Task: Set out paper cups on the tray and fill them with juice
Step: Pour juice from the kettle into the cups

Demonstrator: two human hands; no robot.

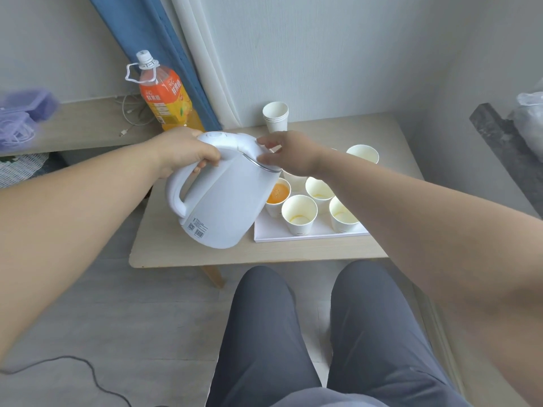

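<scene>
**Kettle tipped over tray, one cup holding juice**

Juice cup at near-left corner of white tray; orange liquid inside, level well below rim. Three further paper cups upright on same tray: front cup just right of juice cup, back cup behind that, right cup partly under right forearm. Only a yellow trace at bottom of each of these three. Far cup beyond right wrist, base hidden; cannot tell whether on tray.

White kettle held in air over left part of table, tilted rightward, spout end above juice cup. Barcode label low on kettle wall.

Left hand wrapped round top of kettle handle, fingers curled beneath it. Right hand at lid edge near spout, fingers straight, tips touching lid.

Tray flat on pale wooden table. Stack of spare cups at far table edge. Juice bottle, orange label, white cap on, standing on low shelf behind kettle; white cable just beside it. Blue curtain behind bottle. Grey-trousered knees below near table edge. Dark cord on floor at lower left.
</scene>
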